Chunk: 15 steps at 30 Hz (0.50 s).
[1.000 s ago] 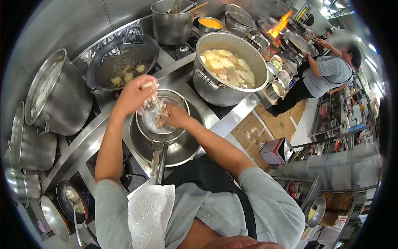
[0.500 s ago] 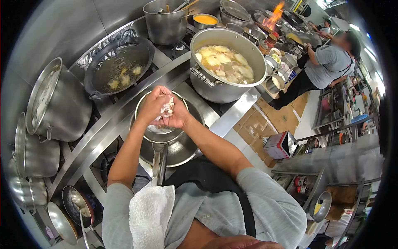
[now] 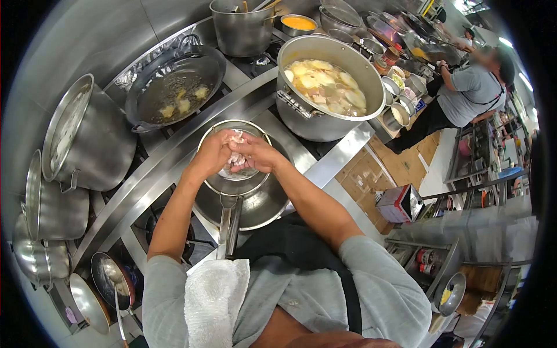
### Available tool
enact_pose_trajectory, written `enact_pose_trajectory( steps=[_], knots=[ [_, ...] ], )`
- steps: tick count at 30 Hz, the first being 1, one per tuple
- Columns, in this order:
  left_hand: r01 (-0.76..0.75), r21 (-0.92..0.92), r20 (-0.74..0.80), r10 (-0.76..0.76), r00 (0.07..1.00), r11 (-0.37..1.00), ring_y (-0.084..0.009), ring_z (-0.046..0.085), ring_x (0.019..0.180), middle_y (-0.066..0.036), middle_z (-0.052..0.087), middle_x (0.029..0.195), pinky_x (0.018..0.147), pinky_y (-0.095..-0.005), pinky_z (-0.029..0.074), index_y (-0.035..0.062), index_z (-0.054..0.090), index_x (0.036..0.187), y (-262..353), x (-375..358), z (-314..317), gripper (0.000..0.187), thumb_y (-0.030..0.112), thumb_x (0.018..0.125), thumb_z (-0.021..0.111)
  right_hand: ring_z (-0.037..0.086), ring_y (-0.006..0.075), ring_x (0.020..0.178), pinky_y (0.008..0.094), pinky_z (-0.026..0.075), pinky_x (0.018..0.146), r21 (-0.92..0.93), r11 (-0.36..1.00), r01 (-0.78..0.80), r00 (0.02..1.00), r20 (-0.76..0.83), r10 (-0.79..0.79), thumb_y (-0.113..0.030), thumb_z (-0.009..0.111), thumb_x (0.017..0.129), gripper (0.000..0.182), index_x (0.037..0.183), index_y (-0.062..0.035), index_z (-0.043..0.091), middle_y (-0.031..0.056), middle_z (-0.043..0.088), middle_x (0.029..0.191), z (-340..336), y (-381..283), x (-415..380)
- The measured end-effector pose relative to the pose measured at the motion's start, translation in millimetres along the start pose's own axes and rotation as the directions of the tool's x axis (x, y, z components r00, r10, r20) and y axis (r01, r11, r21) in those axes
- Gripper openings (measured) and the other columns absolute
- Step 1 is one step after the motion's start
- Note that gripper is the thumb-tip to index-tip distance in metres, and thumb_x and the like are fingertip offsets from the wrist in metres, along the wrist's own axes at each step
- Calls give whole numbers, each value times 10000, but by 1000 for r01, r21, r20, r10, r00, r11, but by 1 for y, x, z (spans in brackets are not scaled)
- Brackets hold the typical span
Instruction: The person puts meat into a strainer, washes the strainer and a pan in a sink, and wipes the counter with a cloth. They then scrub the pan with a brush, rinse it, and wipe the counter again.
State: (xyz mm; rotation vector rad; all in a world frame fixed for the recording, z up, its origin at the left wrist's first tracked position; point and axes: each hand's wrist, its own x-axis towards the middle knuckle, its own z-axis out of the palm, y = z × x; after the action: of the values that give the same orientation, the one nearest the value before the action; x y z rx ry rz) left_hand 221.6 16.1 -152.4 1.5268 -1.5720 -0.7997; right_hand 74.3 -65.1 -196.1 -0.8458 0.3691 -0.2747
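My left hand (image 3: 213, 155) and my right hand (image 3: 259, 154) are cupped together around a clump of pale, wet food pieces (image 3: 236, 158), whose kind I cannot tell. Both hands are over a round, long-handled strainer (image 3: 232, 187), fingers curled in around the clump. Beneath the strainer is a wide metal pan (image 3: 258, 211); two metal handles run side by side toward my apron. Up and left of my hands, a dark wok (image 3: 138, 98) holds oil with several golden pieces (image 3: 184, 105) frying in it.
A large pot (image 3: 301, 124) of broth with pale chunks stands right of my hands. Tall steel pots (image 3: 110, 148) line the left wall. Behind stand a utensil pot (image 3: 241, 35) and a bowl of orange liquid (image 3: 299, 23). A co-worker (image 3: 473, 87) stands at the far right.
My hands have drawn closer together around the clump, the right hand's fingers now more curled. The whole view has shifted slightly to the right. The flame near the co-worker no longer shows.
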Motion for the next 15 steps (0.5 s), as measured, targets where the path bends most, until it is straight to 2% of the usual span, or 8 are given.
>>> enact_pose_trajectory(
  steps=[1,4,5,7,10,12,13,15],
  knots=[
    [12,-65,-5,-12,1000,998,-259,618,764,-159,636,869,719,-326,474,-16,557,1044,-4,0,0,269,90,797,566,589,142,875,368,530,693,-11,1000,-18,999,29,19,-231,645,853,397,1202,-119,493,40,568,1077,1,-1,-1],
    [-7,219,-97,29,995,976,-235,610,733,-161,636,838,699,-326,473,-14,566,1028,-3,-1,-9,260,75,784,565,605,142,787,310,521,596,-55,998,24,997,72,-20,-193,667,831,416,1198,-98,495,43,590,1027,-2,2,1],
    [38,274,-84,-15,996,961,-227,608,730,-163,636,832,696,-324,473,-14,569,1020,1,-1,-14,254,71,781,561,609,143,757,287,515,558,-71,996,55,996,81,-49,-176,674,823,420,1194,-86,497,44,600,1005,-2,4,2],
    [122,383,-57,-108,993,916,-211,604,723,-167,635,819,690,-322,473,-16,576,1005,12,-2,-24,245,62,774,553,592,108,699,252,462,499,-111,993,33,999,-12,-35,-156,675,820,357,1137,-66,535,24,616,917,-2,6,3],
    [49,338,-77,-24,997,940,-173,598,713,-128,649,835,676,-292,473,-4,582,1016,3,-2,-30,252,52,774,543,581,114,640,247,436,438,-137,990,36,988,-144,-56,-97,648,815,266,1058,-18,575,43,618,847,-4,12,6],
    [102,124,-135,-85,987,987,-156,597,709,-100,654,861,675,-271,476,-6,587,1015,10,-3,-32,250,41,776,534,606,157,629,258,444,415,-136,990,25,975,-214,-54,-50,618,816,273,1075,9,554,84,619,847,-7,16,9],
    [124,12,-159,-121,980,992,-148,597,706,-86,657,875,675,-261,478,-6,590,1015,18,-2,-33,250,36,776,529,625,187,663,290,500,445,-89,996,8,976,-217,-27,-26,603,809,273,1073,13,543,113,615,870,-7,16,10],
    [72,-246,-187,-121,975,966,-125,593,696,-65,651,888,661,-242,482,-8,596,1008,28,-1,-31,251,15,769,523,635,208,701,317,538,485,-22,1000,-1,967,-255,-5,-17,599,806,263,1060,16,541,123,611,890,-5,18,10]
  ],
)
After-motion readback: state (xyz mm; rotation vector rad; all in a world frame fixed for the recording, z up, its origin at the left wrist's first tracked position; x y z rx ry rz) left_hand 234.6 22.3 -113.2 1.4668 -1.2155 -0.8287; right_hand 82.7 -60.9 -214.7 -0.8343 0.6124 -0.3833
